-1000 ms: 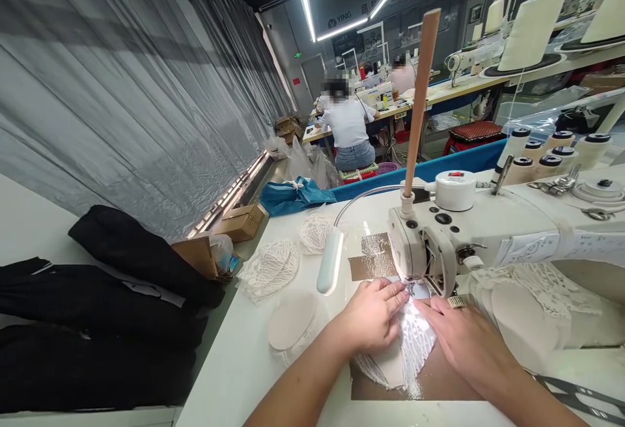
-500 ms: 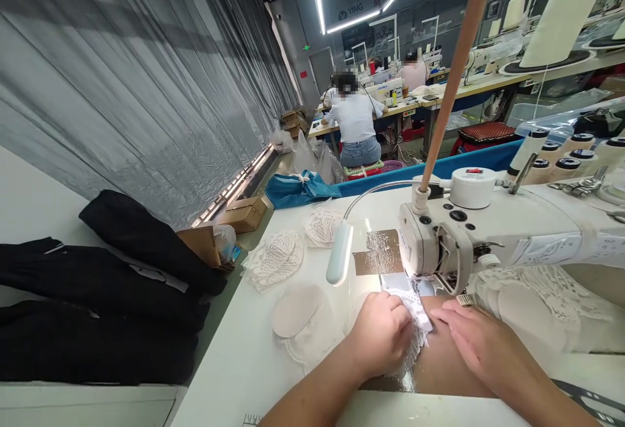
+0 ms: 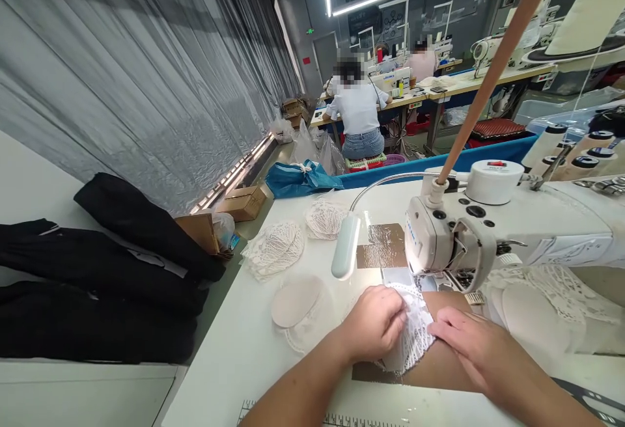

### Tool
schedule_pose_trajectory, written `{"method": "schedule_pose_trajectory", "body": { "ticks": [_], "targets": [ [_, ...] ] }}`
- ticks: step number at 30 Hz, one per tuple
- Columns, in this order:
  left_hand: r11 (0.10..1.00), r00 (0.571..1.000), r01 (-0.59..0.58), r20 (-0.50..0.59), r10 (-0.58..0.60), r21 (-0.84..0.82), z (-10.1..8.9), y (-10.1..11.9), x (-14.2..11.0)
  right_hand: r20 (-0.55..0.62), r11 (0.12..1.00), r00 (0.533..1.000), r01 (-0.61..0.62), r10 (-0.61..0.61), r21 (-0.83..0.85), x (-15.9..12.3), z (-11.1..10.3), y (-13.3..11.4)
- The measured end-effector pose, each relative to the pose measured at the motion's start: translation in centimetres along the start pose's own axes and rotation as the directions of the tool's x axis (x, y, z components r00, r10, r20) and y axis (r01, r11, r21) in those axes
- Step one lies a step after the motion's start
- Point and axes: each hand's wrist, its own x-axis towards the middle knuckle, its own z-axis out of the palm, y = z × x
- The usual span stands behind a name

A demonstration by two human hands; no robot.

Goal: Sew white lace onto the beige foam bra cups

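Your left hand (image 3: 375, 323) grips the white lace piece (image 3: 416, 329), which lies between your hands, just nearside of the sewing machine (image 3: 432, 235). Your right hand (image 3: 471, 345) touches its right edge; pinch unconfirmed.

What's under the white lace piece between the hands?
A brown surface shows past the lower and right edges of the lace piece. Whatever lies directly beneath it is covered, and the left hand hides part of its left side.

lace (image 3: 418, 330) partly hidden under left hand (image 3: 375, 324), wooden rod (image 3: 494, 74) cut off at top
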Motion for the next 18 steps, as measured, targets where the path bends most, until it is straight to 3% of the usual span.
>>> {"method": "schedule_pose_trajectory", "body": {
  "ticks": [3,12,18],
  "targets": [
    [1.000,1.000,-0.018,0.022,0.018,0.012,-0.1,0.1,0.0,0.001,1.000,1.000,0.001,-0.001,0.021,-0.4,0.0,0.2],
    [0.952,0.974,-0.215,0.113,0.194,0.217,0.5,0.7,-0.4,0.064,1.000,0.998,0.023,-0.023,0.001,-1.6,0.1,0.6],
    [0.926,0.966,-0.250,0.138,0.218,0.284,0.9,0.8,-0.4,0.061,0.999,0.998,0.005,-0.007,0.036,-1.6,0.2,0.6]
  ]
}}
